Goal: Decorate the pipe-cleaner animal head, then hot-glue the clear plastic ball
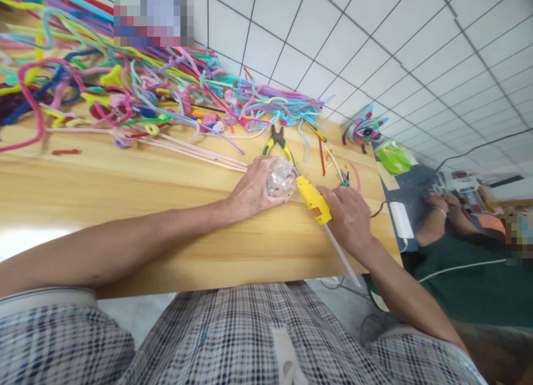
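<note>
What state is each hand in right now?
Left hand: closed, holding a clear, colour-flecked ball.
Right hand: closed, holding a yellow hot glue gun.

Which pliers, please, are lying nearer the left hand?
The yellow-handled pliers, just beyond the left hand; the teal-handled pair is by the right hand.

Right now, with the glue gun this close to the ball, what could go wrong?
The yellow glue gun in the right hand has its front end beside the clear ball; if hot, a slip might burn the left hand cupping it. The pliers just beyond the ball might get bumped.
</note>
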`<control>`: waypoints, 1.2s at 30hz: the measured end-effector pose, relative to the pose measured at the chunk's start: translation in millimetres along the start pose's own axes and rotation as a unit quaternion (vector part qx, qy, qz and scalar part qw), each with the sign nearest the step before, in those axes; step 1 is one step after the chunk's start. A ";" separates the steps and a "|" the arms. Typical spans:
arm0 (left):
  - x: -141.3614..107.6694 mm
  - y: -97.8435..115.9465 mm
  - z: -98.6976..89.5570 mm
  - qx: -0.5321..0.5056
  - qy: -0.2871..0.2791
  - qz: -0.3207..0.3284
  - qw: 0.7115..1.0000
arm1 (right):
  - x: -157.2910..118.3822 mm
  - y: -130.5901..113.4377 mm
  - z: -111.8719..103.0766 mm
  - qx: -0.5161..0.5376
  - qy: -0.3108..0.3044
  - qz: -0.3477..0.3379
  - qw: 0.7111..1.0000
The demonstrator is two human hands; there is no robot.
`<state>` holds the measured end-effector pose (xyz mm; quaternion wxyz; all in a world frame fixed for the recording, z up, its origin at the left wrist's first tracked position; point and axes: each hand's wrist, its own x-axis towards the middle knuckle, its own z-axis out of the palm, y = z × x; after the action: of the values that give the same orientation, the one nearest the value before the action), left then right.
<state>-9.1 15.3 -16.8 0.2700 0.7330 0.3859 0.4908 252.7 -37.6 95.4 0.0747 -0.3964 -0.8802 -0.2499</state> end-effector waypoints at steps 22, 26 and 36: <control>-9.4 -0.3 6.4 0.039 0.009 0.043 0.998 | -6.5 -16.5 -11.0 0.019 0.022 0.027 0.999; -9.8 1.6 6.6 0.045 0.005 0.060 0.997 | -7.6 -17.7 -9.3 0.020 0.016 0.025 0.999; -11.3 3.1 7.6 0.049 0.007 0.055 0.997 | -8.1 -18.7 -6.1 0.034 0.008 0.030 0.999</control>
<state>-3.6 4.0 -23.0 0.2039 0.7622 0.3701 0.4905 244.0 -56.5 90.9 0.1021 -0.4177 -0.8754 -0.2209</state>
